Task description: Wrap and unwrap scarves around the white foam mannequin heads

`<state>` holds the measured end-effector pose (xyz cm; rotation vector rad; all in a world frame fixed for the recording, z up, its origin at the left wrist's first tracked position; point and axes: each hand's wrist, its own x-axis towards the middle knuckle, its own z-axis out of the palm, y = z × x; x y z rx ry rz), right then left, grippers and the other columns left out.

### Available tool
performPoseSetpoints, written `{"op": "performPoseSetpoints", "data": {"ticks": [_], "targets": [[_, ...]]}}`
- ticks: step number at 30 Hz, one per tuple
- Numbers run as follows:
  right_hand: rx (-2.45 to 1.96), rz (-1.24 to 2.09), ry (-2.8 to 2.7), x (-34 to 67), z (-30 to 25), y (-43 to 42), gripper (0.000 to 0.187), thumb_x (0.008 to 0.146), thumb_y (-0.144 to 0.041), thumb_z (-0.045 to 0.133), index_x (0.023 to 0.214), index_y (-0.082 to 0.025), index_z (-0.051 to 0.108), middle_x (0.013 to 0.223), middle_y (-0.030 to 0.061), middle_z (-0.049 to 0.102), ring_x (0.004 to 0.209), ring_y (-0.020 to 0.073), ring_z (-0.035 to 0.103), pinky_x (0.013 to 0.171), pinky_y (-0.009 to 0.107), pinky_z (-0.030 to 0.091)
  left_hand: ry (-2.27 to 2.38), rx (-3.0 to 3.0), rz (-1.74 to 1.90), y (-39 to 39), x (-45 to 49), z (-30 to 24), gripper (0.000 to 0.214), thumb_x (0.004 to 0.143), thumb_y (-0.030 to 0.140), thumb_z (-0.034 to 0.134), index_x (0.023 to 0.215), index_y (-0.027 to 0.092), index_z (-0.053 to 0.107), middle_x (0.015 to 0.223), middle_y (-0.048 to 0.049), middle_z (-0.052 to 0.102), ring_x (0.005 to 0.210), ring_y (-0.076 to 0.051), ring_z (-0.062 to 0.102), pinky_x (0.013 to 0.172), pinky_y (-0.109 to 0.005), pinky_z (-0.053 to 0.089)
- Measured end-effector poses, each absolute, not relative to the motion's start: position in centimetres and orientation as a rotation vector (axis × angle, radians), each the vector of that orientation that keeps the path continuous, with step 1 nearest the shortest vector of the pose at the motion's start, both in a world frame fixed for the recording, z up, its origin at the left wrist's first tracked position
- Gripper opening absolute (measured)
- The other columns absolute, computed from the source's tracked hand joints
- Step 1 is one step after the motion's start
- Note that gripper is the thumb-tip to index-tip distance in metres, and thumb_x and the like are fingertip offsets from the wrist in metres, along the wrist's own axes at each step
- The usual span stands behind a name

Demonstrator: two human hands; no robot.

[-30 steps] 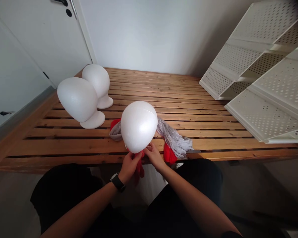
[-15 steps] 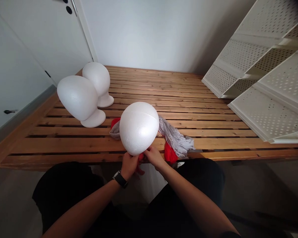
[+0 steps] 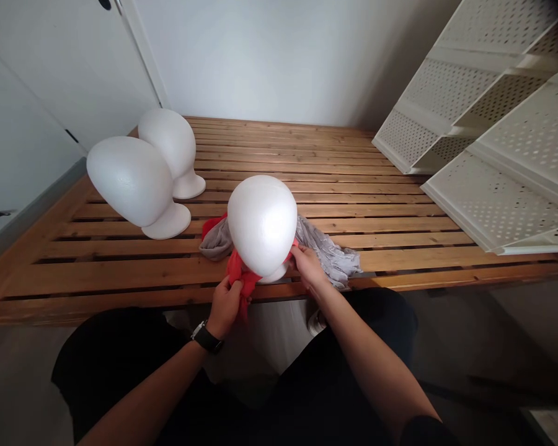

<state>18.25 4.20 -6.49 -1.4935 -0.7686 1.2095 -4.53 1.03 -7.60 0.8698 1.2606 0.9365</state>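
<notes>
A white foam mannequin head [image 3: 262, 223] stands near the front edge of the slatted wooden bench [image 3: 400, 260]. A red scarf [image 3: 247, 282] runs around its neck, bunched at the front left. My left hand [image 3: 226, 303] is closed on the bunched red cloth. At the right side of the neck, my right hand [image 3: 307, 265] pinches another part of the red scarf. Behind the head lies a crinkled grey scarf [image 3: 330, 254], showing on both sides. The back of the neck is hidden by the head.
Two more white foam heads, a nearer one [image 3: 130, 179] and a farther one [image 3: 170, 139], stand at the left of the bench. White perforated shelving [image 3: 474, 118] rises at the right. A white wall [image 3: 270, 62] closes off the back.
My hands have moved apart, the left to the left and the right to the right and up. The red scarf now shows at the neck, and the head sits more upright.
</notes>
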Motion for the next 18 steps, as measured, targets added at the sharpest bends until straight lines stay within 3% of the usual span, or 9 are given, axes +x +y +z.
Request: {"op": "performPoseSetpoints", "data": {"ticks": [3,6,12,18], "targets": [[-1.46,1.233,-0.776,19.4,-6.0,4.2,0.032,0.078,-0.051,0.072,0.072,-0.022,0.059,0.056,-0.0048,0.051,0.051,0.0101,0.039,0.049,0.025,0.029,1.227,0.891,0.901,0.9,-4.4,-7.9,0.041,0.078,0.05,0.072,0.099,0.015,0.068,0.075,-0.0047,0.072,0.057,-0.018,0.064,0.056,-0.03,0.054],[-1.463,1.314,-0.764,19.3,-6.3,2.3,0.039,0.077,-0.058,0.075,0.077,-0.022,0.061,0.062,-0.0017,0.057,0.05,0.0114,0.047,0.046,0.025,0.031,1.203,0.907,0.871,0.9,-4.2,-8.5,0.047,0.078,0.054,0.073,0.102,0.014,0.068,0.078,-0.0057,0.073,0.062,-0.019,0.065,0.06,-0.031,0.054],[-1.455,1.781,-0.768,16.3,-7.5,-3.0,0.06,0.081,-0.076,0.073,0.08,-0.016,0.067,0.06,0.0022,0.057,0.045,0.0122,0.049,0.043,0.026,0.023,1.154,1.099,0.78,1.0,-4.5,-8.7,0.044,0.083,0.056,0.071,0.095,0.014,0.073,0.082,-0.0067,0.074,0.07,-0.02,0.064,0.068,-0.031,0.051],[-1.311,1.665,-0.548,12.9,-7.4,-2.3,0.042,0.074,-0.045,0.088,0.068,-0.02,0.055,0.055,-0.0028,0.048,0.045,0.0089,0.039,0.047,0.029,0.019,1.075,1.25,0.705,0.9,-4.7,-7.8,0.039,0.087,0.051,0.07,0.094,0.014,0.08,0.094,-0.0086,0.079,0.085,-0.023,0.068,0.078,-0.029,0.05]]}}
